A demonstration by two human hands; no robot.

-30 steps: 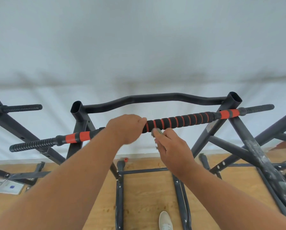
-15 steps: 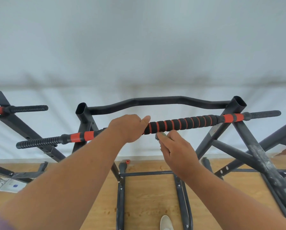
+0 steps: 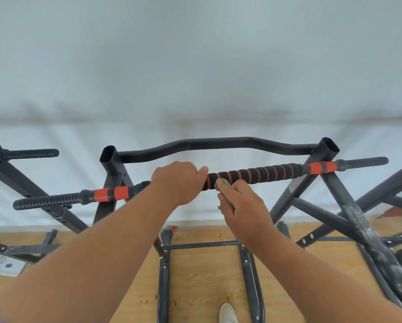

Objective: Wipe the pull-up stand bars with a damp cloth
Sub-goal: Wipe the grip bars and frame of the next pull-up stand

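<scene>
Left hand (image 3: 178,183) wraps the front pull-up bar (image 3: 260,174), grip closed around its black-and-orange foam sleeve, thumb tip pointing right along it. Right hand (image 3: 242,206) just beside it pinches a small grey-green cloth (image 3: 224,183), bunched, pressed against the foam from the near side; a scrap of it shows under the fingers. Curved black rear bar (image 3: 218,143) runs behind, between two open-topped uprights. More dark stand frames sit left and right. Wooden floor (image 3: 202,283) below, a pale shoe (image 3: 228,313) at bottom edge.
</scene>
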